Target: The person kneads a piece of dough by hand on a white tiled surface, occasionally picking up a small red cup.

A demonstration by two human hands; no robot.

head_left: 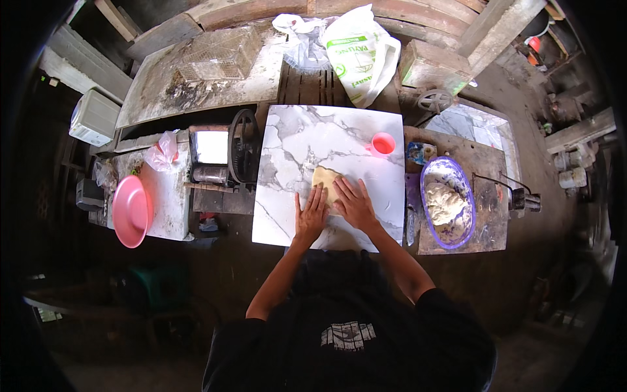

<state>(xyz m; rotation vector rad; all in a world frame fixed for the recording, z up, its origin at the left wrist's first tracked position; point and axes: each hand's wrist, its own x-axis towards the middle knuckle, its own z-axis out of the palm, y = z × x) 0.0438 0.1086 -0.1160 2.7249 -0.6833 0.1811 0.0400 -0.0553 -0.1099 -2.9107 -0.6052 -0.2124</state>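
A flattened piece of pale yellow dough (323, 175) lies on the white marble-patterned board (287, 140) in front of me. My left hand (311, 217) rests flat on its near left part, with the thumb held out to the side. On the near right part lies my right hand (354, 204), its fingers stretched out over the dough. Both hands cover the dough's near side, so only its far part shows plainly. A pink cup (383, 144) stands on the board beyond my right hand.
To the right, a purple oval basin (471, 222) holds a lump of dough (444, 202). A machine with a dark wheel (243, 147) adjoins the board's left side. A pink basin (132, 212) sits farther left. Beyond the board stands a white-and-green sack (361, 59).
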